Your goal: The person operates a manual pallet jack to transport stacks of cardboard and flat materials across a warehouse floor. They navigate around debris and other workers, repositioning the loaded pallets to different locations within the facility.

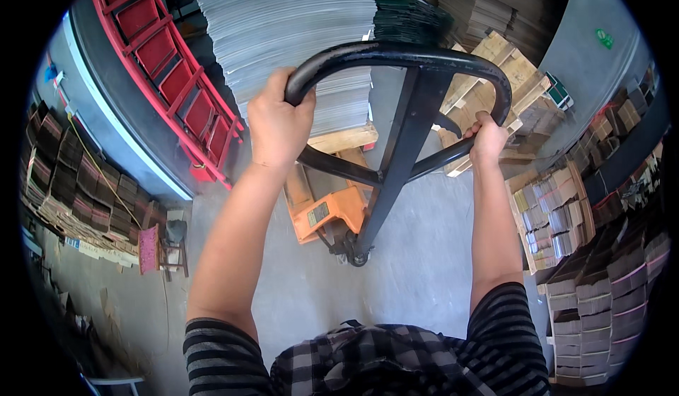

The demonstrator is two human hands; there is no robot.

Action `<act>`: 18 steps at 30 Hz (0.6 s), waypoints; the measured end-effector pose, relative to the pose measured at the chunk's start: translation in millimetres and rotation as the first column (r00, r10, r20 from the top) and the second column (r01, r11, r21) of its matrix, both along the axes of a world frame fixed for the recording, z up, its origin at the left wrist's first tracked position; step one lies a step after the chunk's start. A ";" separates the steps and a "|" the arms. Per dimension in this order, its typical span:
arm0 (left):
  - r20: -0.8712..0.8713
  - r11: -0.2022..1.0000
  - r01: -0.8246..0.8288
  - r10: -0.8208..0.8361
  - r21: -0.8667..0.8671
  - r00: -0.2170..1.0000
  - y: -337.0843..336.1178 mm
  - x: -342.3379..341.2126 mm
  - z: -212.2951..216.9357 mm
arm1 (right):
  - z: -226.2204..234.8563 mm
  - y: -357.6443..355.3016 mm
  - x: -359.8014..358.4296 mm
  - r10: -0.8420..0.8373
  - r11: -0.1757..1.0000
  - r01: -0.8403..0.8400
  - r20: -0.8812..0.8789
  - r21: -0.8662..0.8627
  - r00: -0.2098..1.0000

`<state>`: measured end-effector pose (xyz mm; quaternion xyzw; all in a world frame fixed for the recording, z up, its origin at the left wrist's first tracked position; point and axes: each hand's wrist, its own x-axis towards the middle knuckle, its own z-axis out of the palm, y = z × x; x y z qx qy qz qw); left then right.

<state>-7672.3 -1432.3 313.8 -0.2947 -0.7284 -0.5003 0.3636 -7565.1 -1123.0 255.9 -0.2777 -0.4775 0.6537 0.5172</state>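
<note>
Both my hands grip the black loop handle [396, 50] of an orange pallet jack [329, 215]. My left hand [279, 120] is closed round the loop's left side. On its lower right side, my right hand [488, 138] has its fingers wrapped round the bar. The handle's shaft runs down to the wheels at the jack's near end. Beyond the orange body, a wooden pallet [343, 140] bears a tall stack of pale sheets [283, 35]. The jack's forks are partly hidden beneath that pallet and its load.
A red folding ladder [166, 70] leans at the left. Bundled cardboard stacks [78, 176] stand along the left side, near a small stool [170, 251]. Wooden pallets [506, 63] are at the far right. More bundled stacks [590, 311] line the right side.
</note>
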 end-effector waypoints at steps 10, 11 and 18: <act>0.054 0.996 -0.084 0.083 0.008 0.995 -4.5 79.2 -6.5 | -14.9 -3.1 70.5 0.025 1.000 -0.025 0.013 0.012 1.000; 0.077 0.998 -0.054 0.051 0.029 0.996 -5.4 81.2 -9.4 | -14.4 -4.0 77.4 0.035 0.999 -0.035 0.013 0.007 0.999; 0.083 0.997 -0.062 0.058 0.047 0.995 -11.4 122.4 -8.7 | -15.7 -7.3 119.0 0.086 0.996 -0.086 -0.008 0.040 0.996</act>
